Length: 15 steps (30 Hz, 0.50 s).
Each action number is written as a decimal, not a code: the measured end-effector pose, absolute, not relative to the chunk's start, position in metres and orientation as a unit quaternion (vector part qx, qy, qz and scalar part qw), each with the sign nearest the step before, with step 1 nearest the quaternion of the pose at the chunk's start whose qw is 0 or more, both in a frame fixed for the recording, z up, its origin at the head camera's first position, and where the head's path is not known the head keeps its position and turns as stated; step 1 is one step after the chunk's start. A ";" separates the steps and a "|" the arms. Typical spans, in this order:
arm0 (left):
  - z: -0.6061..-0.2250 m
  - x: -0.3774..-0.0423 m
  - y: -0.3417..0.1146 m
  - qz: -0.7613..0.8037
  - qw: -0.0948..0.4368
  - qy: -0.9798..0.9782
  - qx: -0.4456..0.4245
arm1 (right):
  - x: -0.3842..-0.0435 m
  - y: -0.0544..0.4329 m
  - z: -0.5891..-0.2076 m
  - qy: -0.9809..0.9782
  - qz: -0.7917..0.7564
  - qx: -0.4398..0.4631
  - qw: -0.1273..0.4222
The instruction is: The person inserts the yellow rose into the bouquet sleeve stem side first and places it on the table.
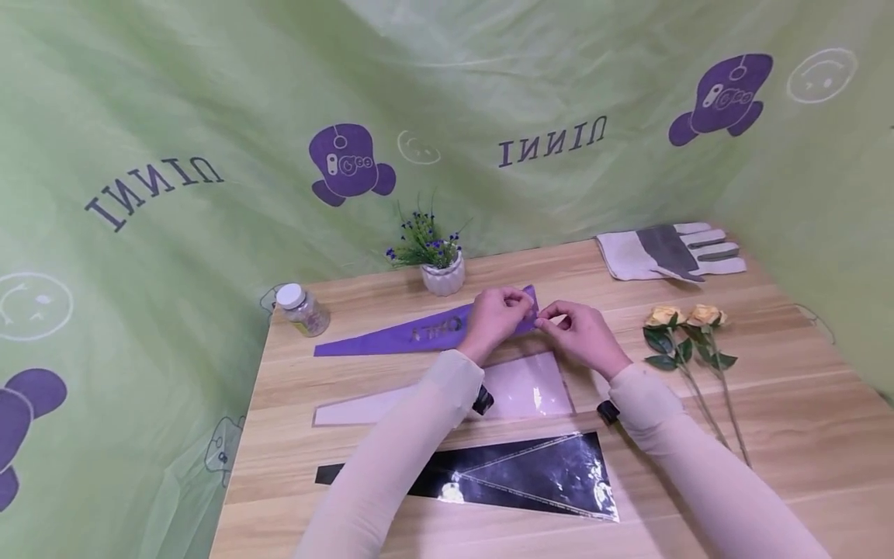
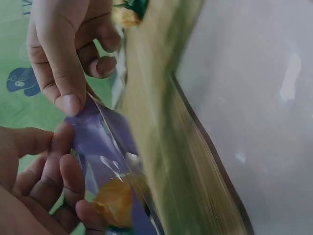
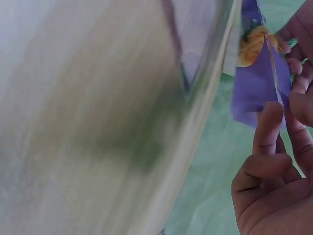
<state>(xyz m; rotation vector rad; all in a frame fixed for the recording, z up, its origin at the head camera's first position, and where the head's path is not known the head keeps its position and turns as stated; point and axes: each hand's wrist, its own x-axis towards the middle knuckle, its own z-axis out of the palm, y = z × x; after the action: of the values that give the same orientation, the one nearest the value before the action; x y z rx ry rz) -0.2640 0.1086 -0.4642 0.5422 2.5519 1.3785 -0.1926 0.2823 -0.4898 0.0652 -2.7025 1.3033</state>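
Observation:
A purple tapered flower sleeve (image 1: 391, 338) with gold lettering lies across the table, its wide end raised between both hands. My left hand (image 1: 497, 314) pinches the edge of that end between thumb and finger. Close beside it, my right hand (image 1: 585, 335) pinches the same edge at the corner. In the left wrist view, a yellow rose head (image 2: 115, 203) shows at the sleeve's wide end, below the fingers. The right wrist view also has this rose (image 3: 253, 46) against the purple film (image 3: 257, 85). My left hand and forearm hide part of the sleeve from the head view.
Nearer me lie a pale pink sleeve (image 1: 527, 384) and a black sleeve (image 1: 531, 473). Two yellow roses (image 1: 705, 314) lie to the right, below a work glove (image 1: 663, 252). A potted plant (image 1: 443, 276) and a white-capped jar (image 1: 303, 310) stand along the back.

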 end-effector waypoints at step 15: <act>-0.508 -0.253 0.042 0.017 0.088 0.910 0.405 | -0.202 0.300 -0.503 -0.912 0.410 -0.033 0.002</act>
<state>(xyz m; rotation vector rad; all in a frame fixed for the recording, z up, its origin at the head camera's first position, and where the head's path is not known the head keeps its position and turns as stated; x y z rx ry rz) -0.2526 0.0417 -0.5080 1.2065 2.7075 0.0498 -0.2024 0.2995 -0.5027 -0.1037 -2.8608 1.2860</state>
